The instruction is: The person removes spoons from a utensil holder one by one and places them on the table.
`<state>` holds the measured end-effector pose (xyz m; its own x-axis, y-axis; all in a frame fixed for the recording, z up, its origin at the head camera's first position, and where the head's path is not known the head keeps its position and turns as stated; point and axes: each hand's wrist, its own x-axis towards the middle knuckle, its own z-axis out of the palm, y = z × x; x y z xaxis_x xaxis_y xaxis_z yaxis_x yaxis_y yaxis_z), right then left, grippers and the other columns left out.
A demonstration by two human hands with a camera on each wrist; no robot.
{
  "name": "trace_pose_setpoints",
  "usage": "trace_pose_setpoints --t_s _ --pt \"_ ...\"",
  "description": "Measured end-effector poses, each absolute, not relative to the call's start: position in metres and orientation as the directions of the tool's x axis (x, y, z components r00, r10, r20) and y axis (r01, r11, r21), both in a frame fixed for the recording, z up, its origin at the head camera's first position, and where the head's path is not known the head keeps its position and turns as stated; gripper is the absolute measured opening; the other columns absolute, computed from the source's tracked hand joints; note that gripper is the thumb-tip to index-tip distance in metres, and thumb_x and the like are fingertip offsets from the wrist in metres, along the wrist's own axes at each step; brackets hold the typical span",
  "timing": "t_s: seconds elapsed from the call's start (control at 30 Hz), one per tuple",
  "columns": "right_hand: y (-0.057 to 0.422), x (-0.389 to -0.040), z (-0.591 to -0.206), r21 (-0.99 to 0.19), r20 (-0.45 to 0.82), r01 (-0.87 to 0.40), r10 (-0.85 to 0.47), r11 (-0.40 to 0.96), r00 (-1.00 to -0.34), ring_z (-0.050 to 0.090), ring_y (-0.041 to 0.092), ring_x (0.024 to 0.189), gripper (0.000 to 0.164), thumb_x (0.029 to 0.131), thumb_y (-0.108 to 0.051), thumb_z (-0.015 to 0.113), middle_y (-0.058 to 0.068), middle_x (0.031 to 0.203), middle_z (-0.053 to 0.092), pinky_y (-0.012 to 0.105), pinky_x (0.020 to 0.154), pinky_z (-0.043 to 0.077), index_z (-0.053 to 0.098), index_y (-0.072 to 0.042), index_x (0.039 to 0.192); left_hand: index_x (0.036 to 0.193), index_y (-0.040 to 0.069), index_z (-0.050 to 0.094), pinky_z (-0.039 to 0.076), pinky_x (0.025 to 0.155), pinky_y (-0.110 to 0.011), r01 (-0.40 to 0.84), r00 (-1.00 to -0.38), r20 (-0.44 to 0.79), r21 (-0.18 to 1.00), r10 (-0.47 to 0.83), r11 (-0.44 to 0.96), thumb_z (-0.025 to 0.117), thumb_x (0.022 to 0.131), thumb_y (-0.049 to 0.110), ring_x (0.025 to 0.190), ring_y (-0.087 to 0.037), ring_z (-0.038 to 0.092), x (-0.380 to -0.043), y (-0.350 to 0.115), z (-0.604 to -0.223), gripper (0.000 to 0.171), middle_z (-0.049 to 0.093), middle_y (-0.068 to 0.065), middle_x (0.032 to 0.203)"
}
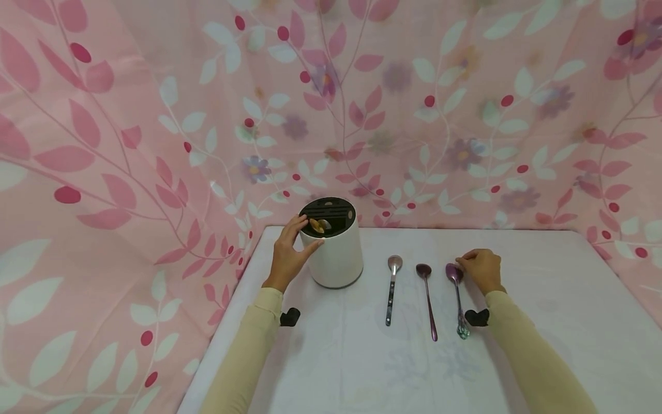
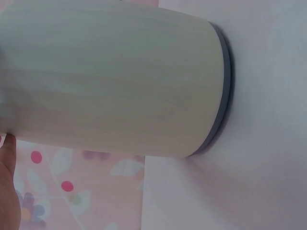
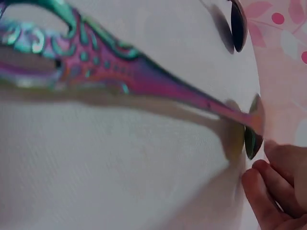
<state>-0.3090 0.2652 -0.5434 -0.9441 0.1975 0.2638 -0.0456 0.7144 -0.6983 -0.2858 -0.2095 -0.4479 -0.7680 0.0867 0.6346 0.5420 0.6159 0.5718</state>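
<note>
Backed by pink floral cloth (image 1: 362, 115); below, a white table (image 1: 351, 356). Upright on it, leftward, a white holder (image 1: 336, 261). At its rim, the left hand (image 1: 288, 254), fingers extended, touching. Farther right, the right hand (image 1: 482, 270), fingers curled at the bowl of an iridescent spoon (image 3: 148, 79) (pinching or merely touching, cannot tell). Beside it, a reddish spoon (image 1: 430, 303), then a dark-handled spoon (image 1: 391, 293).

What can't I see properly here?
- Head view: lower part of the gold piece, hidden inside the white holder.
- Left wrist view: the holder's top, cut off by the left edge.
- Right wrist view: handle end of the purple-green spoon, past the left edge; rest of the right hand, past the right edge.
</note>
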Motion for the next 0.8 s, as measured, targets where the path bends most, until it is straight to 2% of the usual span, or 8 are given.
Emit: trace_pose_setpoints --t_s 0.07,0.17,0.3,0.4,0.5,0.67,0.73,0.8 --pt "0.267 -0.311 -0.542 -0.671 0.316 -0.089 0.175 0.736 -0.932 0.062 0.033 0.072 0.019 0.088 -0.011 0.072 0.019 0.078 0.070 0.036 0.060 0.047 0.073 0.007 0.085 0.136 0.007 0.056 0.034 0.111 -0.034 0.541 -0.768 0.635 0.569 0.088 0.619 0.079 0.082 0.035 0.142 -0.016 0.032 -0.286 -0.209 -0.448 0.066 0.047 -0.006 0.146" --pt "0.264 -0.316 -0.533 -0.648 0.385 -0.145 0.157 0.748 -0.909 0.064 0.035 0.071 0.017 0.091 -0.008 0.066 0.021 0.080 0.070 0.043 0.062 0.051 0.072 0.008 0.088 0.136 0.007 0.055 0.035 0.110 -0.035 0.539 -0.770 0.632 0.570 0.087 0.621 0.079 0.081 0.035 0.141 -0.017 0.032 -0.285 -0.209 -0.447 0.066 0.046 -0.006 0.147" --pt "0.250 -0.325 -0.511 -0.640 0.475 -0.213 0.162 0.739 -0.865 0.065 0.038 0.075 0.018 0.092 -0.009 0.063 0.021 0.081 0.070 0.051 0.068 0.052 0.072 0.006 0.092 0.136 0.006 0.055 0.035 0.110 -0.036 0.544 -0.767 0.636 0.571 0.087 0.615 0.080 0.081 0.034 0.141 -0.019 0.033 -0.285 -0.209 -0.447 0.066 0.047 -0.007 0.146" --pt "0.234 -0.329 -0.493 -0.640 0.540 -0.279 0.161 0.716 -0.826 0.067 0.038 0.076 0.018 0.093 -0.011 0.063 0.021 0.082 0.071 0.051 0.068 0.053 0.073 0.005 0.096 0.136 0.005 0.055 0.035 0.110 -0.035 0.549 -0.764 0.638 0.569 0.092 0.612 0.080 0.082 0.033 0.141 -0.020 0.033 -0.285 -0.208 -0.447 0.066 0.047 -0.008 0.146" --pt "0.215 -0.330 -0.472 -0.649 0.578 -0.342 0.148 0.680 -0.802 0.070 0.034 0.076 0.019 0.093 -0.013 0.064 0.019 0.086 0.072 0.041 0.065 0.057 0.073 0.003 0.099 0.135 0.004 0.055 0.035 0.110 -0.034 0.554 -0.762 0.641 0.570 0.094 0.607 0.080 0.081 0.032 0.141 -0.020 0.034 -0.286 -0.207 -0.447 0.065 0.047 -0.008 0.146" --pt "0.175 -0.321 -0.437 -0.673 0.633 -0.485 0.094 0.559 -0.769 0.072 0.029 0.079 0.016 0.091 -0.012 0.069 0.014 0.090 0.074 0.011 0.065 0.053 0.074 0.000 0.100 0.135 0.004 0.056 0.035 0.110 -0.034 0.566 -0.752 0.652 0.565 0.097 0.601 0.081 0.081 0.030 0.141 -0.021 0.034 -0.287 -0.206 -0.447 0.065 0.047 -0.009 0.145" --pt "0.157 -0.316 -0.427 -0.673 0.656 -0.551 0.054 0.493 -0.753 0.072 0.028 0.080 0.015 0.089 -0.010 0.072 0.013 0.093 0.074 0.008 0.068 0.051 0.075 0.001 0.099 0.134 0.004 0.056 0.035 0.110 -0.034 0.571 -0.746 0.659 0.560 0.095 0.600 0.081 0.081 0.028 0.141 -0.022 0.034 -0.287 -0.207 -0.447 0.064 0.048 -0.010 0.145" --pt "0.140 -0.311 -0.420 -0.680 0.660 -0.594 0.007 0.430 -0.751 0.072 0.026 0.083 0.016 0.088 -0.009 0.073 0.011 0.095 0.074 0.010 0.072 0.052 0.075 0.000 0.100 0.134 0.003 0.056 0.035 0.109 -0.034 0.576 -0.741 0.665 0.559 0.092 0.596 0.081 0.080 0.026 0.140 -0.024 0.035 -0.288 -0.207 -0.447 0.063 0.048 -0.011 0.144"
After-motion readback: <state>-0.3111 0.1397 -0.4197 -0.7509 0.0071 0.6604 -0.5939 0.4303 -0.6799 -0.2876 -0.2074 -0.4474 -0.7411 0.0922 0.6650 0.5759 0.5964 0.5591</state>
